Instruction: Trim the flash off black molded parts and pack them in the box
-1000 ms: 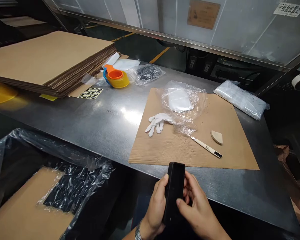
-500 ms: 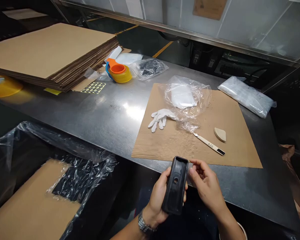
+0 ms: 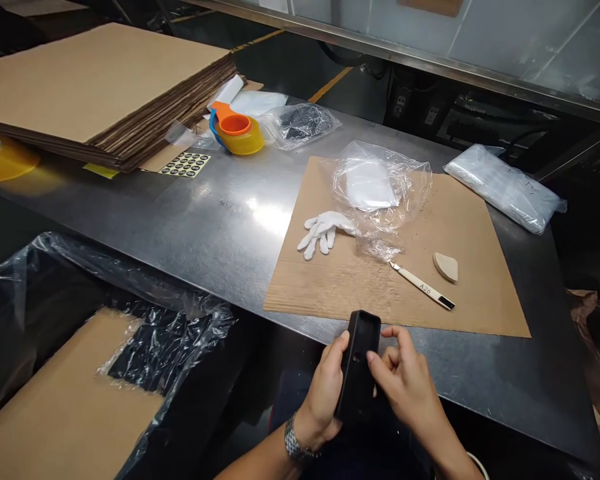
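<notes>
Far left: yellow tape (image 3: 7,161) by the worktop (image 3: 220,227)'s left end. Below the front edge, a cardboard sheet (image 3: 70,407) with plastic around it. Stack (image 3: 105,87) fills the left end, squared up, probably to save room. Stickers (image 3: 185,165) just beside it, face up, likely for easy peeling. Dispenser (image 3: 240,137) and bag (image 3: 305,127) near the back edge, seemingly parked out of the way.

Mat (image 3: 330,287) on the right half, reaching near the front edge, likely protecting the metal. Glove (image 3: 325,230) on its left side, loose; both hands bare.

Left hand (image 3: 325,393) clamped on the black part (image 3: 354,387), which is off the worktop, held up before the front edge, hollow face up, tilted, probably to show the inside. Clear bag (image 3: 370,183) toward mat's back edge. Right hand (image 3: 407,380): thumb and index apart at the part's right rim, other fingers curled; contact unclear.

Knife (image 3: 423,285) on mat, handle toward its front right corner, maybe for quick pickup. Block (image 3: 446,267) just beside it. Pack (image 3: 505,187) overhangs the right edge.
</notes>
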Demonstrator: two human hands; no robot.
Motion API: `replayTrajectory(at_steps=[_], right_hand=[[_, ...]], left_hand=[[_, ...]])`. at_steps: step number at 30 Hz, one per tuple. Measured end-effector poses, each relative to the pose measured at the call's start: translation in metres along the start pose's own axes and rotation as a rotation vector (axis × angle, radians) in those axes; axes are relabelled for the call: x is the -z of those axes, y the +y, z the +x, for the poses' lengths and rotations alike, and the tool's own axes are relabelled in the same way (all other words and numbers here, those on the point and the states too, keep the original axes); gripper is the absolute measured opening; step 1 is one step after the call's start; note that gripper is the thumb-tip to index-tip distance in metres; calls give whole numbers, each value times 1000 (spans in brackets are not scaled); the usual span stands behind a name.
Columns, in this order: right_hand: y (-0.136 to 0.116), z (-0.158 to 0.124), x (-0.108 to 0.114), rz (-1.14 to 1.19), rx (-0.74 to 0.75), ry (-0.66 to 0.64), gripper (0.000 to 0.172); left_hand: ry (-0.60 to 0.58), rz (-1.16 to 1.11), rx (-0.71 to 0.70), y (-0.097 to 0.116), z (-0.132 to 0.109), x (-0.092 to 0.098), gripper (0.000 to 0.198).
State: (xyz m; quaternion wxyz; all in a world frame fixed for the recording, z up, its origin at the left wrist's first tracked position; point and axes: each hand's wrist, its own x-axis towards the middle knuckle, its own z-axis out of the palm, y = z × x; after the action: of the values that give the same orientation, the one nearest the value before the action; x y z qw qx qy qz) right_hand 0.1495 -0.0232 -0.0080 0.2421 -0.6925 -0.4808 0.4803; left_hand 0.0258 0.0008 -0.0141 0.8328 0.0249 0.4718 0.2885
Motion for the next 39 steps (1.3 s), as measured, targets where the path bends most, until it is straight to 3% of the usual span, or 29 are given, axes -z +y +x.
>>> replayTrajectory(at_steps=[5,9,12,15,19,23,27,33,35,39], right_hand=[[1,27,20,-45,83,270,22],[3,33,28,-6,108,352,27],[10,35,32,-47,151,389,27],[20,44,46,-164,169,459,29],[21,67,79,-292,217,527,32],[-6,109,100,-393,381,512,27],[-45,173,104,-467,508,422,21],[-81,266,95,-569,488,302,26],[-84,284,90,-587,480,258,28],[-80,301,84,-564,460,185,29]], left_hand=[[-158,-10,234,4,4,1,60],[-265,-23,206,11,8,5,62],[-264,-15,162,15,10,3,66],[-178,50,24,18,13,-4,61],[-38,242,-287,23,29,-17,42],[-1,420,-611,26,59,-26,47],[92,718,-845,27,88,-28,56],[303,1098,-1055,21,119,-20,54],[350,1140,-1091,21,125,-13,56],[336,1089,-1102,30,128,-2,52]])
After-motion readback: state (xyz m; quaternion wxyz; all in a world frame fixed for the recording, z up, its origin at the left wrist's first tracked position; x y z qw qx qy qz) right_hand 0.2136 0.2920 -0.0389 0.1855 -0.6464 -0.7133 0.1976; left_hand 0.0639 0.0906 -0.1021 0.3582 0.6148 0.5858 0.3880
